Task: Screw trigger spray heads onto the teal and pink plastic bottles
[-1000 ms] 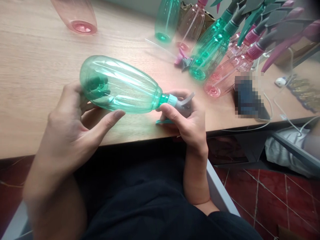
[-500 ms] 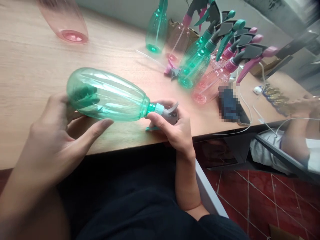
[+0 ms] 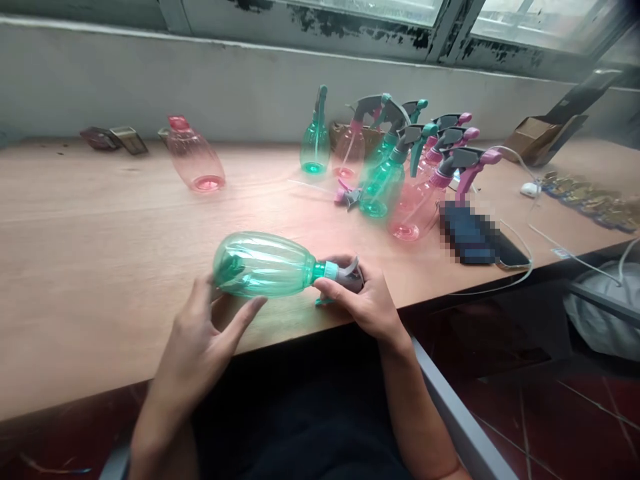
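Note:
A clear green spray bottle (image 3: 267, 263) lies sideways above the table's front edge, its base to the left and its grey spray head (image 3: 350, 275) to the right. My right hand (image 3: 367, 300) is closed around the spray head, with the thumb near the light green collar. At the base end, my left hand (image 3: 210, 337) cups the bottle loosely from below. Its thumb stretches along the bottle's lower side, while the other fingertips are partly hidden behind the plastic. The bottle looks empty.
Several assembled green and pink spray bottles (image 3: 383, 187) stand at the back right. A loose pink-and-grey spray head (image 3: 347, 195) lies beside them. A headless pink bottle (image 3: 195, 157) stands at the back left. Right of the group are a phone (image 3: 467, 233), white cables and a cardboard box (image 3: 535, 140).
My view has tilted up, bringing the wall and windows into sight. Both hands keep about the same hold on the green bottle. The co-worker's arm at the right is out of view.

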{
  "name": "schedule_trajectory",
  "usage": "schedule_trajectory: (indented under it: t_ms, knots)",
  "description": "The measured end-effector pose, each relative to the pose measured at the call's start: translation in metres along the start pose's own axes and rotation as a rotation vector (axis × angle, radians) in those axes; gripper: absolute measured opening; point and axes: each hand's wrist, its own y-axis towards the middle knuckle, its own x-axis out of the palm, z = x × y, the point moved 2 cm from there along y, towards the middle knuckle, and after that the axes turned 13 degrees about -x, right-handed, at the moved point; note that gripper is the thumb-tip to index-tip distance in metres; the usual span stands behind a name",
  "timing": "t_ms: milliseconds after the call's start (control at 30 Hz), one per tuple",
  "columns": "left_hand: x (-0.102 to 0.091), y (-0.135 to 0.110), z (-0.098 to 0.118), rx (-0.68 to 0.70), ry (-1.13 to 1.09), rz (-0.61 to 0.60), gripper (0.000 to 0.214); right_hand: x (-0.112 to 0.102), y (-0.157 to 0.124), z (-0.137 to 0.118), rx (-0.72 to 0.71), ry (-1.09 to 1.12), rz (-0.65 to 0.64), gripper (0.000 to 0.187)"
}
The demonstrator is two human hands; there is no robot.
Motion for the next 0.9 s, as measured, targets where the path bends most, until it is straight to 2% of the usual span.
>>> schedule_trajectory:
  t_ms: [100, 400, 667, 800, 900]
  knots:
    - [-0.0008, -0.0007, 0.0004, -0.074, -0.044, -0.063, 0.05, 0.0007, -0.0002, -0.0004, 0.004, -0.004, -0.001, 0.036]
    - [-0.0022, -0.0035, 0.0051, -0.091, -0.101, -0.095, 0.048, 0.0024, -0.0034, -0.0027, 0.043, -0.013, -0.007, 0.032]
    - [-0.0051, -0.0048, 0.0075, -0.058, -0.036, -0.078, 0.052, 0.006, -0.0036, -0.007, 0.067, -0.02, -0.01, 0.034]
    - [-0.0057, -0.0066, 0.0053, -0.125, -0.036, -0.11, 0.064, 0.0066, -0.0038, -0.0051, 0.076, -0.034, -0.007, 0.038]
    - [-0.0064, -0.0083, 0.0075, -0.183, -0.083, -0.123, 0.06, 0.0054, -0.0043, -0.0009, 0.075, -0.048, -0.011, 0.04]
